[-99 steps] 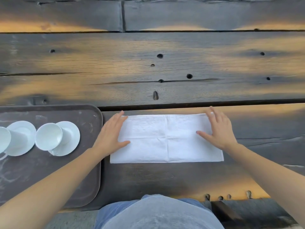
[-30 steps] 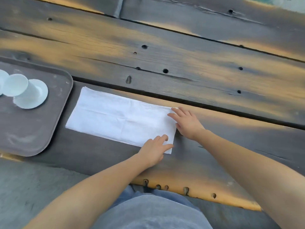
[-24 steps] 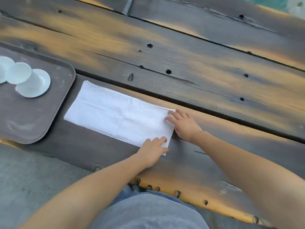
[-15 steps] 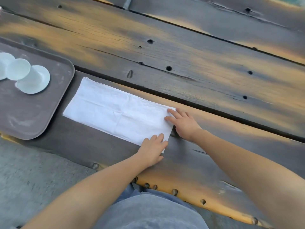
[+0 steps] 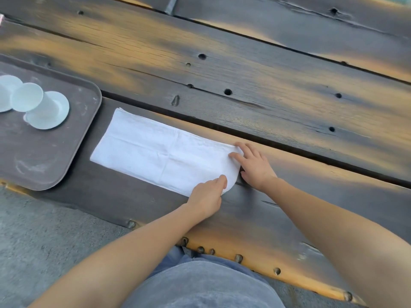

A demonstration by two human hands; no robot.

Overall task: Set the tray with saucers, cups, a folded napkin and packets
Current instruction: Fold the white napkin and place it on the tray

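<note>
A white napkin [image 5: 155, 152], folded into a long strip, lies on the dark wooden table beside the tray. My left hand [image 5: 206, 196] pinches its near right corner. My right hand [image 5: 253, 165] grips its far right corner, and that right end bows up slightly off the wood. A brown tray [image 5: 44, 161] at the left holds two white cups, each on a saucer: one cup [image 5: 29, 101] on its saucer [image 5: 49, 116] in full view, the other pair [image 5: 6, 92] cut by the frame's left edge. No packets show.
The table [image 5: 266, 90] is made of weathered planks with gaps and bolt holes. Its near edge runs diagonally past my lap, with grey concrete ground [image 5: 44, 241] below at the left.
Both hands went from pressing the napkin's two ends to its right end. Over the last second their fingers closed on the right corners and the edge began to lift.
</note>
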